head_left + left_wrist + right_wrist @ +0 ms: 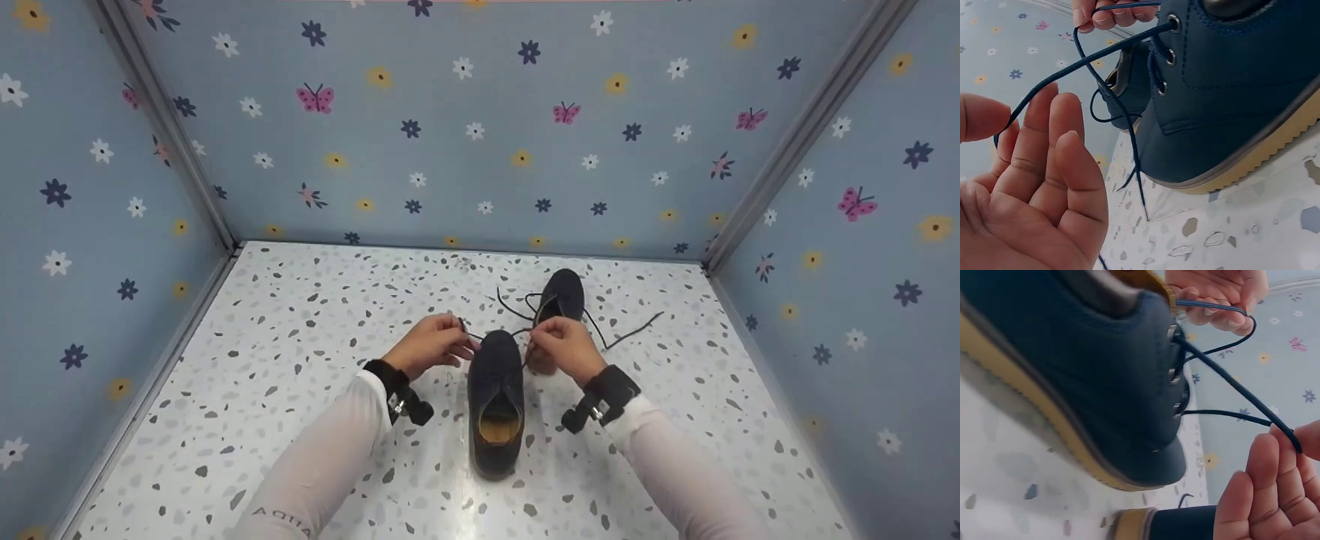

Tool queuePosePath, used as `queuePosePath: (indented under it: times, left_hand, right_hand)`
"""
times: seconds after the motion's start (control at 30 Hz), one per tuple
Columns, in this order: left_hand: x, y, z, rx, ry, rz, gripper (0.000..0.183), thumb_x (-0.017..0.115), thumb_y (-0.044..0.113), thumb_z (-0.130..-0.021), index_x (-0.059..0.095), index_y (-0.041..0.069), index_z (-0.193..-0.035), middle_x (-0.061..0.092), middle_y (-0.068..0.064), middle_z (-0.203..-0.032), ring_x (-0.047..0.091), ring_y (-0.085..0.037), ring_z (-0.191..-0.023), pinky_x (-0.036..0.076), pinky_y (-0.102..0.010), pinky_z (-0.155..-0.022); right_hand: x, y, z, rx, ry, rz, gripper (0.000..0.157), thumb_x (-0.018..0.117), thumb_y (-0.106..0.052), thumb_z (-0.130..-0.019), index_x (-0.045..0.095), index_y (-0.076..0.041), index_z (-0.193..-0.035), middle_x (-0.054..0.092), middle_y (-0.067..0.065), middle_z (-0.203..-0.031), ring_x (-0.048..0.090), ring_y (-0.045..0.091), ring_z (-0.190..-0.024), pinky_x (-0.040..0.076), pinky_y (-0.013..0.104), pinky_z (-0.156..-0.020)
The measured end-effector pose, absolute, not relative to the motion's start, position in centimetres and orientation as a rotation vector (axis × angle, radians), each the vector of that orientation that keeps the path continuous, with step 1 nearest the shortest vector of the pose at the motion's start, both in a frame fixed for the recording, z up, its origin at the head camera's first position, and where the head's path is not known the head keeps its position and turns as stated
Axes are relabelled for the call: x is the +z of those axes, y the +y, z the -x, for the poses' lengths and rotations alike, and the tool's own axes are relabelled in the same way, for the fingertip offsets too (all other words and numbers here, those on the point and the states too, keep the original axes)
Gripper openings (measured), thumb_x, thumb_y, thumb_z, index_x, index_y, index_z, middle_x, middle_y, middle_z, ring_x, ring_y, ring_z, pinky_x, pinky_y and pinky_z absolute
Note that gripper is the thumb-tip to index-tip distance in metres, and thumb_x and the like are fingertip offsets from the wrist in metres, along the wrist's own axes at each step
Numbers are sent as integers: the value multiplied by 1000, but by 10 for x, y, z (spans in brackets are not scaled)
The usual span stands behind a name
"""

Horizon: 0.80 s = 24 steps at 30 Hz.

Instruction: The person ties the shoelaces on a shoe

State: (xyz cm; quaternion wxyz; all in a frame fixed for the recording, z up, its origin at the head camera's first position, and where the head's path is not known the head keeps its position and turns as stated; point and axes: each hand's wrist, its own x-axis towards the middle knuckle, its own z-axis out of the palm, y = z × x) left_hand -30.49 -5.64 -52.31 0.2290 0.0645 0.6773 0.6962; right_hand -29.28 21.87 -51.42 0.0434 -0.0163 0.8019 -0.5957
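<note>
Blue flowery wall (510, 90) up front, speckled floor (322, 375) below, and the near shoe (493, 367) sits upright on it between the person's hands, far shoe (568, 289) just past its toe, off to the right. Left hand (431, 341) pinches one lace strand (1129, 43) between thumb and finger, right hand (570, 345) pinches the other strand (1235, 385). Uneven pulling would probably leave one side short, imo. Neither hand grips the shoe itself, so a hard tug could tip it.
</note>
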Motion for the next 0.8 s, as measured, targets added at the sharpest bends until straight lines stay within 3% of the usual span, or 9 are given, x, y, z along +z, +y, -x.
queuePosePath:
  times: [0.13,0.33,0.5,0.7,0.8]
  left_hand:
    - [-517,-57,306,1927,1836,-200,11,54,7,-99,54,11,-89,79,-15,-103,71,-14,-80,55,-29,-69]
    - [-512,-58,306,1882,1859,-262,8,55,8,-97,55,11,-90,76,-22,-112,72,-15,-81,56,-30,-71]
    - [-513,-58,304,1845,1879,-258,8,56,10,-97,56,13,-89,79,-8,-99,73,-14,-81,56,-28,-71]
    - [-515,-59,303,1813,1971,-292,4,55,8,-96,58,10,-97,77,-3,-91,71,-13,-77,56,-27,-69]
    - [-516,-58,303,1811,1995,-305,11,53,7,-95,59,7,-105,76,-2,-90,70,-12,-76,56,-27,-69]
  right_hand:
    - [-509,218,294,-1888,2388,57,7,69,-8,-97,68,-3,-93,75,0,-76,68,10,-66,58,24,-67]
    - [-507,218,294,-1923,2377,75,6,69,-6,-97,68,-3,-92,73,-3,-74,68,10,-67,58,24,-66]
    - [-510,219,292,-1897,2394,70,6,70,-7,-97,69,-3,-93,73,-2,-75,68,10,-66,57,24,-65]
    - [-510,221,292,-1816,2444,92,13,68,-8,-98,72,4,-103,74,-2,-77,67,9,-66,56,22,-65]
    - [-511,223,291,-1758,2468,97,17,67,-7,-99,74,5,-108,73,-1,-78,66,9,-66,56,22,-65]
